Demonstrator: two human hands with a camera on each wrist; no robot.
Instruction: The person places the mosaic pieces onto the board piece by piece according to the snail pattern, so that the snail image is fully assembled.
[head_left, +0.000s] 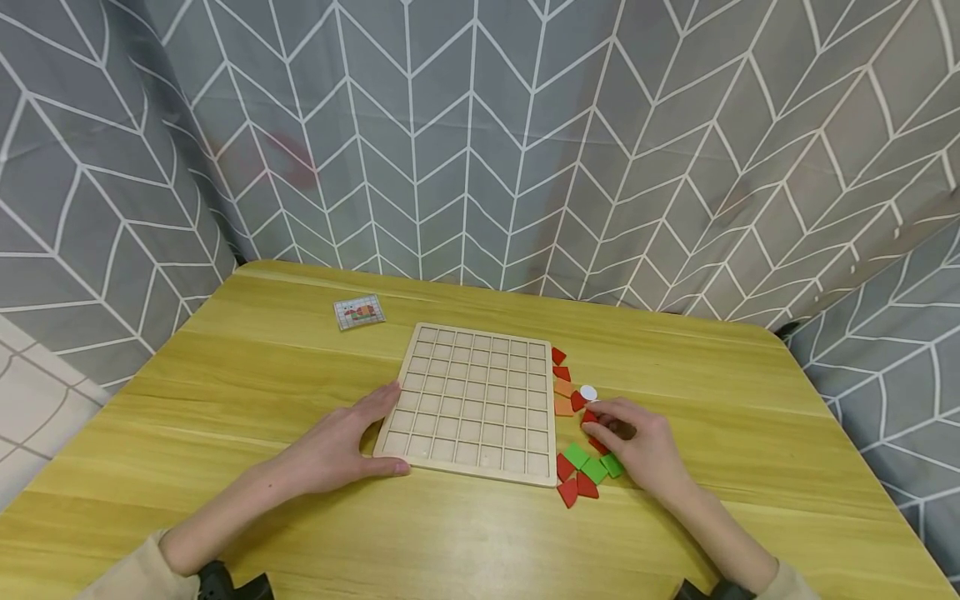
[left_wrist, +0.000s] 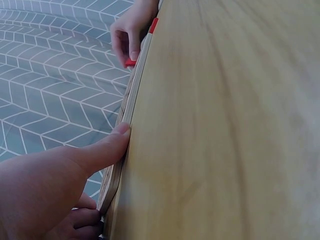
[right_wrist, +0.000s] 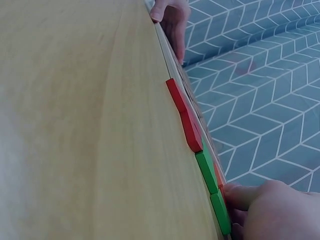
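Observation:
My left hand [head_left: 341, 446] lies at the near left corner of a square wooden grid board [head_left: 465, 400]. The thumb touches the front edge and the spread fingers touch the left side. Just right of the board, my right hand [head_left: 637, 437] pinches a small red tile [left_wrist: 130, 63] between thumb and fingertips. Its full shape is partly hidden. Around that hand lie green tiles [head_left: 594, 470], red quarter-round tiles [head_left: 567, 492], orange tiles [head_left: 563, 407] and a white round piece [head_left: 588, 392]. In the right wrist view, green tiles [right_wrist: 206, 172] lie beside the thumb.
A small picture card [head_left: 359, 312] with a coloured pattern on a grid lies at the back left of the wooden table [head_left: 480, 542]. Behind the table hangs a grey curtain [head_left: 450, 150] with white zigzag lines.

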